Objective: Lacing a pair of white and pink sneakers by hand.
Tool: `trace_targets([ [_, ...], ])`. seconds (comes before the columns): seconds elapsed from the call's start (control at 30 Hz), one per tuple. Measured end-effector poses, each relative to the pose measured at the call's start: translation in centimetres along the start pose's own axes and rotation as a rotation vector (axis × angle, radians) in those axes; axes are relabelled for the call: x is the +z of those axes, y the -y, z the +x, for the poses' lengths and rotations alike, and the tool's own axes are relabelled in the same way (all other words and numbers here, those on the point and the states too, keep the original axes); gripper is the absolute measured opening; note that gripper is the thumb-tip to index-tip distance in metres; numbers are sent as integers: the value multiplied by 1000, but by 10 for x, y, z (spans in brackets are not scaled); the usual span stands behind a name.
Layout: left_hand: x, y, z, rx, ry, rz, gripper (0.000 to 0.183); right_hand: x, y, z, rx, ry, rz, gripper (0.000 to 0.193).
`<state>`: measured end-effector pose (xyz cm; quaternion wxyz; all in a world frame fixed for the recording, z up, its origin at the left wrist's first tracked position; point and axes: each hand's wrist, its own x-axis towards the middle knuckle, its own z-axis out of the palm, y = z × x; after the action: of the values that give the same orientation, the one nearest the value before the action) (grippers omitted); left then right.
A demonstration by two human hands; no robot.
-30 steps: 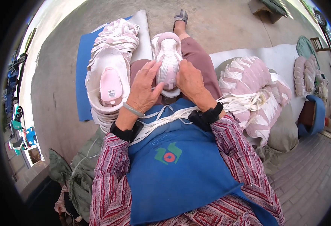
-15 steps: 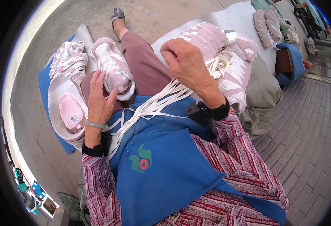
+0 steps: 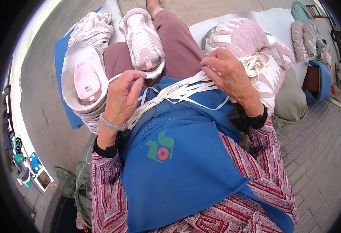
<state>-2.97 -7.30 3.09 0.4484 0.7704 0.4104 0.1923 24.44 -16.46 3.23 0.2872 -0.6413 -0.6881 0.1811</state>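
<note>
A knotted bundle of white shoelaces lies across the blue apron on my lap. My left hand is closed, thumb and forefinger together, with a white lace strand running out beside it. My right hand hovers over the bundle's right part, fingers curled into a pinch; whether a lace sits between them is too small to tell. A pink and white shoe upper rests on my leg, just beyond my left hand. Left of that hand stands a stack of white uppers with a pink insole inside.
More pink and white uppers are heaped at the right, by a grey-green sack. Another laced stack lies at the far left on a blue sheet. A blue chair-like thing stands farther right.
My right hand has come down and right, its raised fist loosening into a pinch. My left hand has left the upper and closed. The whole view has shifted, moving the scene right.
</note>
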Motion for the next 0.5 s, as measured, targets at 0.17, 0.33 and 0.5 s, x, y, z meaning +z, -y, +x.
trace_targets([
  [0.17,1,0,-28,-62,189,66,21,23,35,10,-143,301,144,13],
  [0.33,26,6,-36,100,227,498,31,44,36,9,-194,353,-7,16],
  [0.5,15,9,-34,66,223,295,23,32,41,9,-215,211,69,18],
])
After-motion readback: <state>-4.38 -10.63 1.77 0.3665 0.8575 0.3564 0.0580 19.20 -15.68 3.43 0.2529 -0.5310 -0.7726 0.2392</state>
